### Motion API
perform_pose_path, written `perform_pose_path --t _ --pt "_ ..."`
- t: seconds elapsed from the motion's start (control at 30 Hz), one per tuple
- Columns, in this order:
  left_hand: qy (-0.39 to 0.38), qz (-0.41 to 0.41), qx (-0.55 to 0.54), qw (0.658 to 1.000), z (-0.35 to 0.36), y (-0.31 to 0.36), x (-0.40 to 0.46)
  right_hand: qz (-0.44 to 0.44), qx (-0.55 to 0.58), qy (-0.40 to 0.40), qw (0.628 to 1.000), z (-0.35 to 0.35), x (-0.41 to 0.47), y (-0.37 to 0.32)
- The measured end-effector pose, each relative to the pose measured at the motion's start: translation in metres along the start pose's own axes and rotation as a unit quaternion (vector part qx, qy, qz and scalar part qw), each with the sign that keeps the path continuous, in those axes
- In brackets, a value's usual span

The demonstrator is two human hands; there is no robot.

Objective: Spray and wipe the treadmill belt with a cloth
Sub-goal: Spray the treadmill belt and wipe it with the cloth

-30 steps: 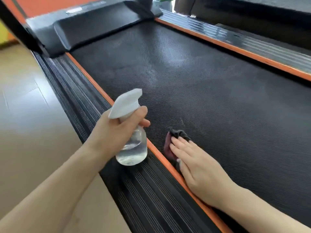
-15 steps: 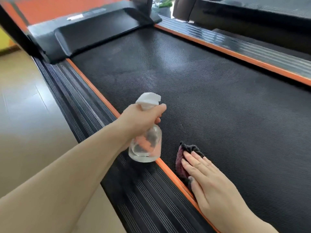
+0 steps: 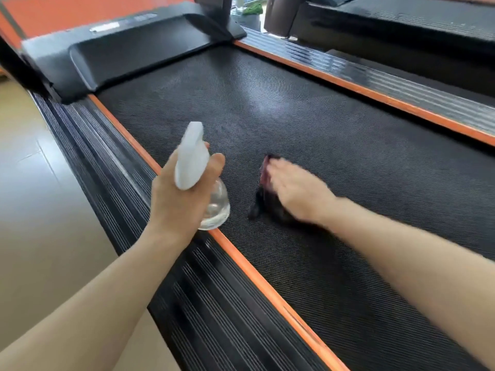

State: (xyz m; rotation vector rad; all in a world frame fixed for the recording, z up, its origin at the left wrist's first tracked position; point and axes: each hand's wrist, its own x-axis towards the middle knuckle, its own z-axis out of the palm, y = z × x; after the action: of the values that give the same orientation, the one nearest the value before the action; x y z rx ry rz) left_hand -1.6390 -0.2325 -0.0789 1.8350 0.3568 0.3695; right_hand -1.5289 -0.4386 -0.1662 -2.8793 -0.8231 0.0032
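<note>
Left hand (image 3: 176, 199): mine, fingers and thumb wrapped round the neck of a spray bottle (image 3: 203, 188), held up in the air above the near side rail (image 3: 112, 167). Bottle has a white trigger head on top and a clear round body with a little clear liquid in the bottom.

Right hand (image 3: 297, 191): mine, laid palm down with fingers stretched flat, pressing on the cloth (image 3: 263, 194). The hand is blurred, so I cannot tell the fingers apart clearly.

Cloth: dark, with a reddish edge showing past my fingertips; bunched, lying on the belt (image 3: 348, 145) near its left edge, a short way in from the orange strip (image 3: 128, 140). Most of it is hidden under my palm.

Belt: black, finely textured, with a paler sheen toward the middle.

Motor cover (image 3: 134, 57): black, at the far end of the belt.

Floor (image 3: 40, 210): tan tiles, left of the rail.
</note>
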Motion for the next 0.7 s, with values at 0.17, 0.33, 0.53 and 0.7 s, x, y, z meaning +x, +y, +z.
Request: perform_pose_path --t 0.17,0.33,0.53,0.7 --pt "0.073 0.043 -0.014 0.996 -0.019 -0.017 -0.006 0.206 0.019 -0.001 0.978 -0.005 0.066 0.006" --pt "0.080 0.023 -0.004 0.997 -0.010 -0.028 -0.001 -0.049 0.062 0.029 0.996 0.006 -0.044 -0.063" --pt "0.075 0.062 -0.016 0.995 -0.003 -0.034 0.004 -0.166 -0.003 -0.007 0.986 -0.004 -0.080 -0.039" --pt "0.069 0.083 0.028 0.994 -0.003 -0.036 0.007 0.014 -0.038 0.016 0.999 -0.001 0.026 0.006"
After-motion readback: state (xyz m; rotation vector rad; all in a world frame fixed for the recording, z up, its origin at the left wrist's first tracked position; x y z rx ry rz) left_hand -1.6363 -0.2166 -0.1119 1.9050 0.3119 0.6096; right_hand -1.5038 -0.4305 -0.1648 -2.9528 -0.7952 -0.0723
